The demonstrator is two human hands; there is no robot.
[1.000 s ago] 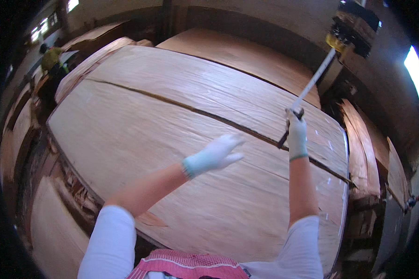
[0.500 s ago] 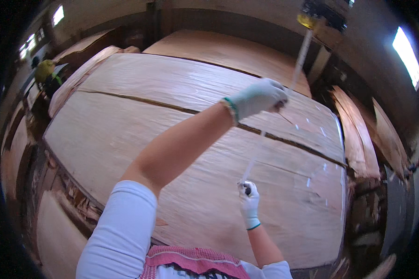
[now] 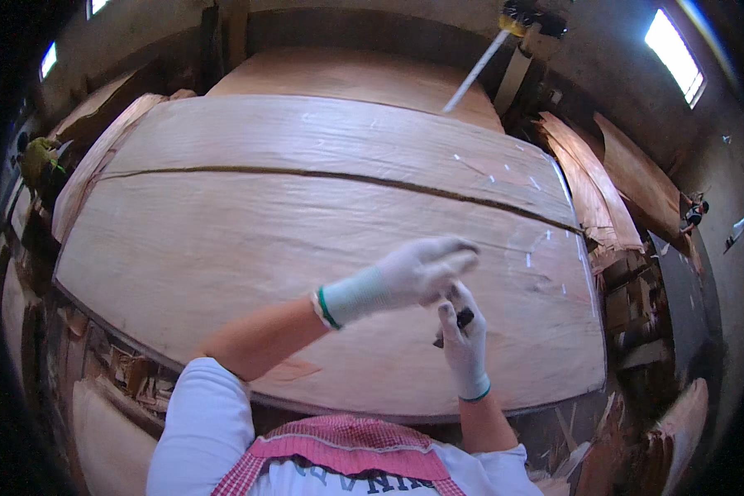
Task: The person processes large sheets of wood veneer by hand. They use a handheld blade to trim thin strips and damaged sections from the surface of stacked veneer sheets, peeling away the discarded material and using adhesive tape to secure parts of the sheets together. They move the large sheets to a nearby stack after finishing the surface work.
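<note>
My left hand (image 3: 413,273), in a white knit glove with a green cuff, reaches over the pale wood veneer sheet (image 3: 223,240). Its fingers are stretched out, slightly blurred, with the fingertips close above my right hand (image 3: 465,343). That hand, gloved the same way, is closed around a small dark object (image 3: 465,317), mostly hidden by the fingers; its kind cannot be made out. Beyond both hands, a white tape strip (image 3: 475,73) slants down from a yellow-and-black holder (image 3: 517,21), its lower end near the sheet's far edge.
A long dark gap (image 3: 372,180) runs across the veneer. Short white tape pieces (image 3: 529,259) dot its right side. Loose veneer sheets (image 3: 591,186) lean at the right, with scraps (image 3: 645,318) below. A person (image 3: 40,161) is at far left, another (image 3: 696,213) at far right.
My left hand has come down and nearer, from beside the hanging tape to my right hand. The strip that stretched up from my right hand no longer shows. The view has shifted rightward.
</note>
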